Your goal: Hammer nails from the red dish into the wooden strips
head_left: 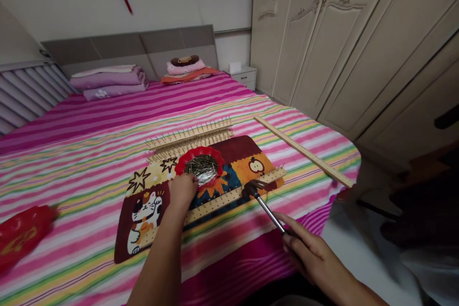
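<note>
My left hand (182, 190) reaches into a red scalloped dish (202, 165) full of small metal nails, fingers curled at its near edge; what they pinch is hidden. My right hand (310, 253) grips the handle of a metal hammer (261, 198), whose dark head rests beside a wooden strip (229, 198) studded with a row of nails. The dish and strip lie on a colourful cat-patterned mat (143, 215) on the striped bed.
Two more nailed wooden strips (190, 136) lie behind the dish. A long bare wooden strip (303, 150) lies at the bed's right edge. A red plastic bag (21, 234) sits at the left. Folded bedding (109, 81) and cupboards (340, 43) stand beyond.
</note>
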`<state>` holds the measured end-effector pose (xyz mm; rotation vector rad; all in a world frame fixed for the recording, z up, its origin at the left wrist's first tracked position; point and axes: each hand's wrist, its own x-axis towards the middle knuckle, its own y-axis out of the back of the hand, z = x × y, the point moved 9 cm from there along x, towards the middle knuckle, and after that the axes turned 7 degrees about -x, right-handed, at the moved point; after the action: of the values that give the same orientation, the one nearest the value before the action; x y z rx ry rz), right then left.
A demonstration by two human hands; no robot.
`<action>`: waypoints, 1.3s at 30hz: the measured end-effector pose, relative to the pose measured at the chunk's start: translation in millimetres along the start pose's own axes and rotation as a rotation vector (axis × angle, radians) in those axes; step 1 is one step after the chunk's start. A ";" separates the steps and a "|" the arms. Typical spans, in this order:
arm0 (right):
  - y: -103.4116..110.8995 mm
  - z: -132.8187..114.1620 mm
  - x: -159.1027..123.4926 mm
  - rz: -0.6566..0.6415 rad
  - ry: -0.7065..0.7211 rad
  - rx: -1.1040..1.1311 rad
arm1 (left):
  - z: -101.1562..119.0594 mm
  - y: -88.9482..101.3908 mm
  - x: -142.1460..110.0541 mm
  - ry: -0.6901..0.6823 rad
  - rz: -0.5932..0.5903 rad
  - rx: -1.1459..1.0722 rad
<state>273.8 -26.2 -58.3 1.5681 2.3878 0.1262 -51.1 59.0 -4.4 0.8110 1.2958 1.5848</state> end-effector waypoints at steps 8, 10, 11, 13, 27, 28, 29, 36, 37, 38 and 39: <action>-0.1 9.5 5.1 0.005 -0.026 0.009 | 6.1 -14.0 19.4 0.064 -0.186 0.198; 0.8 10.4 5.5 0.016 -0.029 0.011 | 6.6 -13.8 18.9 0.036 -0.203 0.194; 1.1 10.5 5.4 0.019 -0.030 0.013 | 6.4 -12.7 17.9 0.020 -0.209 0.191; 1.0 10.2 4.9 0.020 -0.033 0.018 | 5.1 -8.6 14.8 -0.009 -0.209 0.188; -16.0 7.8 -0.8 -0.073 -0.068 0.027 | -42.1 15.4 -13.1 0.016 0.011 -0.747; -16.0 7.4 -1.5 -0.073 -0.077 0.030 | -48.6 13.0 -18.9 0.046 0.017 -0.915; -15.8 7.2 -2.1 -0.069 -0.085 0.034 | -54.6 9.9 -25.5 0.082 0.019 -1.060; -21.7 8.3 -5.4 -0.084 -0.117 0.120 | -85.3 -9.1 -81.3 0.353 0.020 -1.507; -23.2 8.1 -6.2 -0.095 -0.122 0.128 | -87.8 -10.8 -87.9 0.371 0.013 -1.535; -24.5 7.3 -6.9 -0.103 -0.125 0.133 | -90.0 -11.9 -93.6 0.382 0.009 -1.554; -25.6 5.9 -7.8 -0.109 -0.127 0.133 | -92.4 -12.8 -98.4 0.391 0.007 -1.562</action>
<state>255.7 -44.1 -68.2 1.4491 2.4181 -0.1527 -94.1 -66.3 -33.1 -0.4939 -0.0170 2.1533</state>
